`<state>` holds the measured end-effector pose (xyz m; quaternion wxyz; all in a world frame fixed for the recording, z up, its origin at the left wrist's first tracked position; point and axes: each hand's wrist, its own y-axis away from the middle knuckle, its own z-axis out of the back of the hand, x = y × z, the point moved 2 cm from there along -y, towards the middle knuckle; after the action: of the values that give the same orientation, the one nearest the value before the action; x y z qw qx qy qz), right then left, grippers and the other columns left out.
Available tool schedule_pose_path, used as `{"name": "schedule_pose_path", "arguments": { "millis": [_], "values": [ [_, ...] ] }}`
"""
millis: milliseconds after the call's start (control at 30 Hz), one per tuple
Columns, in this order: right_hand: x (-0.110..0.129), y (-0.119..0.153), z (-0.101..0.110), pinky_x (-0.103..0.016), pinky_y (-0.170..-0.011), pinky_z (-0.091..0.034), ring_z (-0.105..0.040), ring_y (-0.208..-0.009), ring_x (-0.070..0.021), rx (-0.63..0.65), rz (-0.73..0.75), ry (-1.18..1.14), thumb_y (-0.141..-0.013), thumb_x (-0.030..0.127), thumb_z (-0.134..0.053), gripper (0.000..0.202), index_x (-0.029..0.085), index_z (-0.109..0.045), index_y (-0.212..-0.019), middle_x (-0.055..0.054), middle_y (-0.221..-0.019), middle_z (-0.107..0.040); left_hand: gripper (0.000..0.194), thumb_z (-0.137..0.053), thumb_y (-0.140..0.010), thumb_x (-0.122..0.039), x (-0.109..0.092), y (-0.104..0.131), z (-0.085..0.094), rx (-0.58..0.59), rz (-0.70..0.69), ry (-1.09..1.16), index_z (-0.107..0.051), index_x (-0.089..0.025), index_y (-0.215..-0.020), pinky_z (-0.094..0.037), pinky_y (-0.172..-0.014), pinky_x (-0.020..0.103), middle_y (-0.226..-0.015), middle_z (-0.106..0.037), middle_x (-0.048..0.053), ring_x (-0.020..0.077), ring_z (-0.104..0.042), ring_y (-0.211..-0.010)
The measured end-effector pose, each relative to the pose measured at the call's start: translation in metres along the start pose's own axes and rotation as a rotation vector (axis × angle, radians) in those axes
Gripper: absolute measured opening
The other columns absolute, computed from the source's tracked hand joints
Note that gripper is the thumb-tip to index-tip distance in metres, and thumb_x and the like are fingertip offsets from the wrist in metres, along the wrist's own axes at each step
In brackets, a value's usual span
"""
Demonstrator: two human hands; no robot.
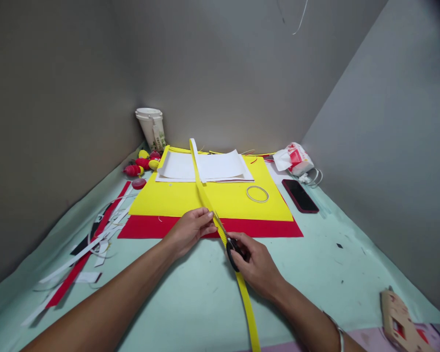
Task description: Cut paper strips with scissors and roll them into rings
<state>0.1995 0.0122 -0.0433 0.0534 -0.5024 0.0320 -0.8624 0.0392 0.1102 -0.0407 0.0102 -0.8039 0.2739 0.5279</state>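
Note:
A long, ribbed yellow paper strip [247,308] runs from the sheets at the back down past the near edge of the view. My left hand [194,229] pinches it about midway, thumb and fingers closed on it. In my right hand [258,269] is a pair of black-handled scissors [230,256], fingers around the loops. Their blades point up and left along the strip, close to my left fingertips; whether they are parted is too small to tell. Behind my hands lies a yellow corrugated sheet [176,200] over a red sheet [146,229], with white paper [205,166] on top.
A ring [257,194] rests on the yellow sheet. Red, white and black strips [82,259] are heaped at left. A paper cup [150,128] and red-yellow rolled pieces [134,170] stand behind. At right are a phone [300,195], tissue pack [297,159] and beige tool [403,320].

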Motion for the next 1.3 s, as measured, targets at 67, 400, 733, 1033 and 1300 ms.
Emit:
{"name": "schedule_pose_path", "arguments": {
  "millis": [67,400,733,1033,1300],
  "values": [
    [-0.0004,-0.0002,-0.0002,-0.024,-0.066,-0.046,-0.057,-0.070,-0.0135,-0.004,0.014,0.013,-0.079,0.016,-0.054,0.037,0.020,-0.061,-0.115,-0.002,-0.086,-0.067,0.006,-0.063,-0.083,-0.012,0.0005,0.0001,0.0001,0.000,-0.007,0.000,-0.064,-0.010,-0.078,-0.055,-0.067,0.018,-0.079,-0.064,0.005,0.0081,-0.062,-0.065],
    [-0.0033,-0.0002,-0.0011,-0.028,-0.073,-0.050,-0.062,-0.078,-0.0169,-0.021,0.091,0.110,-0.080,0.019,-0.055,0.039,0.021,-0.059,-0.118,-0.005,-0.098,-0.068,0.013,-0.070,-0.078,-0.018,0.0035,-0.0018,0.0029,-0.006,-0.025,-0.004,-0.060,-0.012,-0.072,-0.054,-0.069,0.021,-0.076,-0.063,0.004,0.0096,-0.061,-0.067],
    [-0.0047,-0.0005,-0.0026,-0.030,-0.076,-0.049,-0.062,-0.081,-0.0174,-0.026,0.110,0.127,-0.081,0.019,-0.055,0.037,0.019,-0.058,-0.118,-0.006,-0.100,-0.067,0.008,-0.061,-0.084,-0.012,0.0043,-0.0022,0.0029,-0.011,-0.023,0.003,-0.063,-0.011,-0.077,-0.054,-0.068,0.019,-0.079,-0.062,0.003,0.0081,-0.061,-0.068],
    [-0.0036,0.0000,-0.0026,-0.029,-0.077,-0.049,-0.062,-0.084,-0.0176,-0.026,0.127,0.128,-0.082,0.018,-0.054,0.037,0.020,-0.057,-0.119,-0.006,-0.102,-0.067,0.008,-0.060,-0.085,-0.012,0.0051,-0.0029,0.0037,-0.007,-0.025,0.007,-0.063,-0.011,-0.078,-0.055,-0.068,0.018,-0.080,-0.061,0.003,0.0081,-0.061,-0.068],
    [-0.0029,0.0019,-0.0028,-0.030,-0.077,-0.050,-0.062,-0.087,-0.0184,-0.031,0.138,0.125,-0.082,0.019,-0.054,0.036,0.021,-0.058,-0.118,-0.006,-0.102,-0.067,0.008,-0.060,-0.085,-0.012,0.0058,-0.0037,0.0038,-0.002,-0.030,0.003,-0.063,-0.011,-0.079,-0.056,-0.067,0.018,-0.080,-0.060,0.004,0.0089,-0.060,-0.071]
  ]
}}
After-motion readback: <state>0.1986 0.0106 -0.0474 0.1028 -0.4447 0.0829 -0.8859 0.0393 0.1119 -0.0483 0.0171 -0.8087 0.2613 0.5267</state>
